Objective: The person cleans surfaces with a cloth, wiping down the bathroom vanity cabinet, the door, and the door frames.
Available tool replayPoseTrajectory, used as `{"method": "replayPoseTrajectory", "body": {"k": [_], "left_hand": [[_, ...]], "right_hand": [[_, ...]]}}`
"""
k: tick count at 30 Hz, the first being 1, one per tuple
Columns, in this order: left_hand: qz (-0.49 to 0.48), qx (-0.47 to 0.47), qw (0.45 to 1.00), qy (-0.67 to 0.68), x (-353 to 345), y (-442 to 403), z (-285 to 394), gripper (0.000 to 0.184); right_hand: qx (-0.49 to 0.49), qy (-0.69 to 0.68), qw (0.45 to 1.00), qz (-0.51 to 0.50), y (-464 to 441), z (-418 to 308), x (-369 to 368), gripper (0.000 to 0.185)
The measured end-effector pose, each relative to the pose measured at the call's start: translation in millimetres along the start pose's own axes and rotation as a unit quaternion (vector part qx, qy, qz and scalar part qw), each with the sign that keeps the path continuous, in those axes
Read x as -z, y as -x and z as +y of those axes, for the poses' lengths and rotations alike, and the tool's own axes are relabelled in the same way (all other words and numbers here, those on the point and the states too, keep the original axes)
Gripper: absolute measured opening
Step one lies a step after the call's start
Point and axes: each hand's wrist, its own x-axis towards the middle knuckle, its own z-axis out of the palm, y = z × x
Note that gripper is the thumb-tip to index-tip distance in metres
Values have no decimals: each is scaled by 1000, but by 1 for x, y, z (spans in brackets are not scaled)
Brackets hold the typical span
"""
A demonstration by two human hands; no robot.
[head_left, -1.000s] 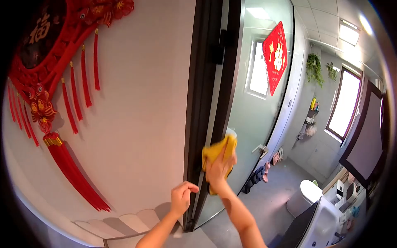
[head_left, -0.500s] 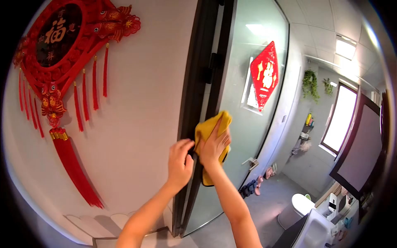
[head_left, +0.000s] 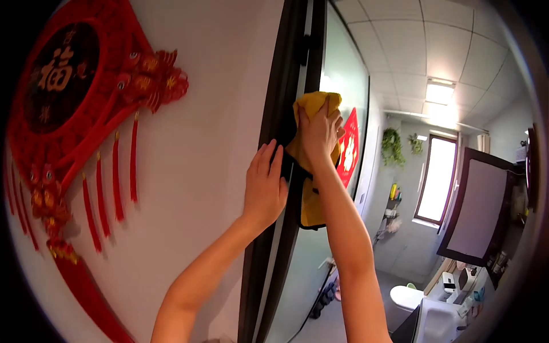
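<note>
My right hand (head_left: 320,136) presses a yellow cloth (head_left: 315,206) with a dark border against the dark edge of the glass door (head_left: 297,274). Part of the cloth bunches above the fingers, and the rest hangs below my wrist. My left hand (head_left: 265,187) lies with its fingers stretched out against the dark door frame (head_left: 258,291), lower and to the left of the cloth. It holds nothing. A red diamond-shaped sticker (head_left: 349,150) on the glass is partly covered by my right hand and arm.
A red wall hanging (head_left: 86,123) with tassels fills the left wall. Beyond the door are a toilet (head_left: 407,297), a washbasin (head_left: 440,323), a dark-framed cabinet (head_left: 476,208) and a bright window (head_left: 437,178). Dark slippers (head_left: 323,298) stand behind the glass.
My right hand has moved up the door edge with the yellow cloth. My left hand has also moved up along the frame, its fingers now straighter. The view has shifted upward.
</note>
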Motion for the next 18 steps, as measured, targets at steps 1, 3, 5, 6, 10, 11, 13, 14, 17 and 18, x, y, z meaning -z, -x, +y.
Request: {"method": "replayPoseTrajectory", "body": {"k": [1, 3, 5, 6, 10, 11, 13, 14, 17, 18], "left_hand": [[10, -17, 1000, -9, 0, -20, -4, 64], [21, -40, 999, -14, -2, -56, -8, 64], [36, -86, 995, -34, -7, -94, -12, 62], [41, -91, 995, -29, -9, -108, -15, 62], [41, -146, 988, -18, -13, -135, -19, 53], [31, -140, 990, 1, -14, -136, -20, 50], [27, -154, 988, 8, -19, -130, -22, 48], [21, -163, 986, 13, -22, -127, -24, 46], [35, -172, 984, 23, -17, -127, -24, 54], [36, -171, 984, 33, -15, -128, -24, 57]], "right_hand": [[13, 27, 999, 28, -25, -9, -1, 76], [10, 28, 999, 31, -71, -25, 2, 75], [-6, 15, 1000, 11, -108, -33, 0, 72], [-5, 20, 1000, 18, -111, -34, 0, 72], [-3, 65, 998, 9, -62, -13, -3, 73], [-4, 34, 999, 21, -36, -9, -2, 73], [25, 57, 998, 23, -13, 6, -5, 73], [36, 69, 996, 33, -14, 9, -10, 74], [16, 41, 999, 9, -55, -15, 2, 75], [8, 31, 999, 10, -75, -25, 5, 75]]}}
